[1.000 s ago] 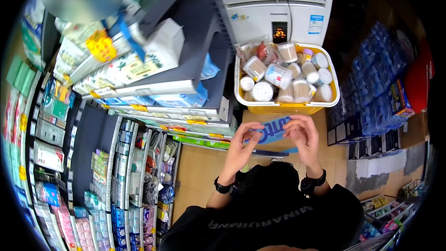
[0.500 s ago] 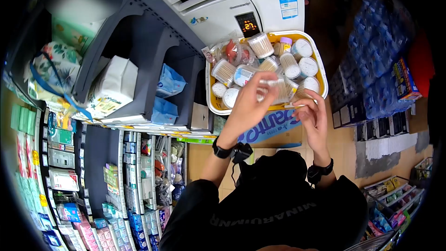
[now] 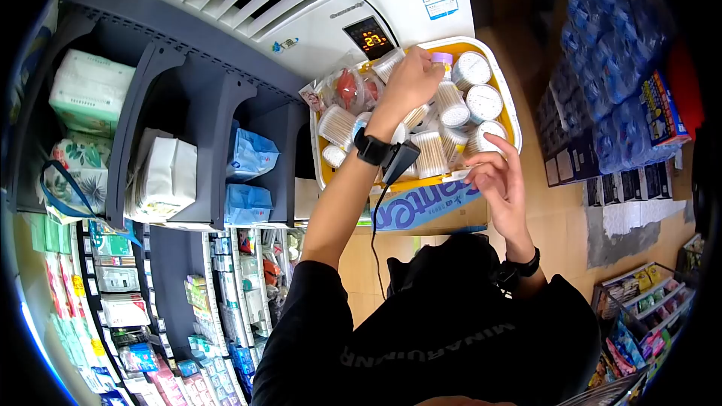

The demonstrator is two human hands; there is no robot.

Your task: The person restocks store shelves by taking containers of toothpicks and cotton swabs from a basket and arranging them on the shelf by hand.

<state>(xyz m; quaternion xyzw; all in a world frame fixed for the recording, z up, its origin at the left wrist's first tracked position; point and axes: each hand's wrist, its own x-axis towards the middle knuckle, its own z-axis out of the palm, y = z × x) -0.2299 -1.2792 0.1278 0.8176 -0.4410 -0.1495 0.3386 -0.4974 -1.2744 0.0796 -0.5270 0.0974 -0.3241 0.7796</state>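
Note:
A white-rimmed basket with a yellow inside [image 3: 514, 116] holds several round tubs of cotton swabs [image 3: 429, 153], some lying on their sides and some showing white dotted lids. My left hand [image 3: 414, 84] reaches over the tubs to the back of the basket. Its fingers are curled between a clear swab tub [image 3: 386, 65] and a bottle with a purple cap [image 3: 442, 58]; whatever they grip is hidden. At the front right rim, near a tub with a dotted lid [image 3: 482, 137], my right hand [image 3: 500, 184] has its fingers apart and holds nothing.
Behind the basket stands a white air conditioner [image 3: 316, 30] with a lit display. Grey shelves [image 3: 207, 98] with tissue packs are on the left. Wrapped blue bottles [image 3: 617, 53] are stacked on the right. A printed carton [image 3: 432, 214] is below the basket.
My left hand has moved from over a swab tub at the front to the back of the basket. My right hand has shifted slightly down and opened. The view has turned a little.

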